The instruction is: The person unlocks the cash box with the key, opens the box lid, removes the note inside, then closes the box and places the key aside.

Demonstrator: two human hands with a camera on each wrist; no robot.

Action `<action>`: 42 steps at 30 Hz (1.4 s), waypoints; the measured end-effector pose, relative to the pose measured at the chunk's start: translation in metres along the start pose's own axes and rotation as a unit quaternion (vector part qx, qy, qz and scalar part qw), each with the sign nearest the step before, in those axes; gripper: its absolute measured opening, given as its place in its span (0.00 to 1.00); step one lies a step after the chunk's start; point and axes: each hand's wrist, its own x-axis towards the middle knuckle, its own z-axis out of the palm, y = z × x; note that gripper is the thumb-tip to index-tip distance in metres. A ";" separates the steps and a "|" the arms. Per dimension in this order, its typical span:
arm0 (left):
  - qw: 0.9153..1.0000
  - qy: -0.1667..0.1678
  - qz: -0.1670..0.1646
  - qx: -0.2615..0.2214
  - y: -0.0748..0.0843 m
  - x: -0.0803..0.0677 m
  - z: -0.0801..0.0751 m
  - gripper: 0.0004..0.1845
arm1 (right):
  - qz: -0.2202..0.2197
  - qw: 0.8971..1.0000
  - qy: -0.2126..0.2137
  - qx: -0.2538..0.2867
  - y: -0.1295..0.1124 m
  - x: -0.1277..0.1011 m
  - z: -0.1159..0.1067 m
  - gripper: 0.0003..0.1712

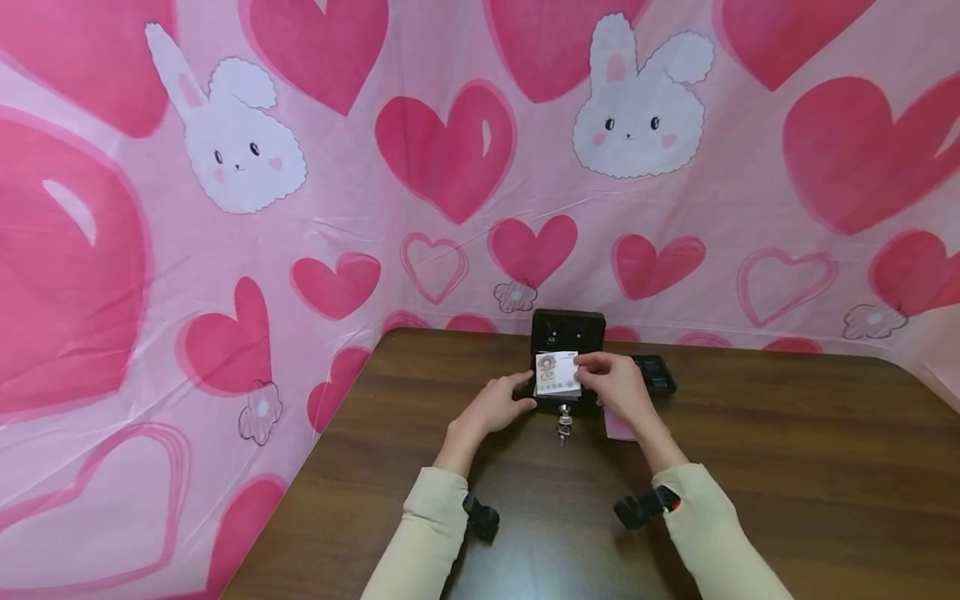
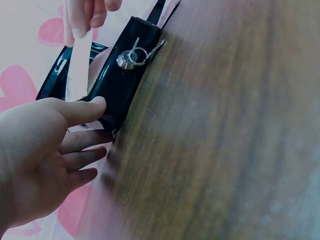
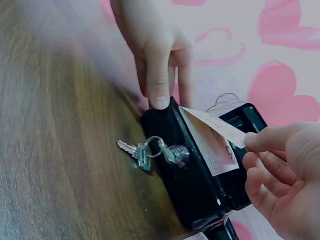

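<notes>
While right grip (image 1: 619, 388) pinches a note (image 3: 214, 123) by one edge, above black box (image 3: 175, 187), left grip (image 1: 491, 406) loosely spread, thumb apparently touching box.

The layout contains one box (image 3: 182, 192), one tray (image 1: 655, 375) and one key ring (image 1: 565, 423). Visible notes (image 1: 558, 372): at least two. Printed rabbits (image 1: 637, 125): two.

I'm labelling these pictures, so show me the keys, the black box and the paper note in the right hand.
Keys (image 3: 143, 156): right wrist view, on the head of one key.
Black box (image 2: 118, 86): left wrist view, on its front wall.
Paper note (image 1: 557, 373): head view, middle of its printed face.
</notes>
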 end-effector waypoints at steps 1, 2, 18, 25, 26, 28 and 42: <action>1.000 0.000 0.001 0.001 0.000 0.000 0.000 0.31 | 0.004 1.000 0.004 0.007 -0.001 -0.001 -0.001 0.16; 1.000 -0.001 0.001 0.003 0.000 0.000 0.000 0.31 | 0.004 1.000 0.006 0.012 -0.001 -0.003 -0.003 0.16; 1.000 0.003 -0.005 -0.001 0.001 -0.003 0.003 0.30 | -0.004 0.998 0.023 0.053 0.002 -0.018 -0.022 0.17; 1.000 0.011 0.001 -0.002 0.002 -0.006 0.004 0.31 | -0.024 0.997 0.014 0.071 0.004 -0.023 -0.029 0.17; 1.000 0.010 0.001 -0.003 0.002 -0.006 0.005 0.31 | -0.027 0.997 0.013 0.073 0.004 -0.024 -0.031 0.17; 1.000 0.009 0.000 -0.004 0.003 -0.007 0.005 0.30 | -0.029 0.997 0.008 0.074 0.005 -0.024 -0.035 0.18; 1.000 0.009 0.001 -0.001 0.004 -0.009 0.006 0.30 | -0.029 0.995 -0.025 0.097 0.016 -0.027 -0.067 0.22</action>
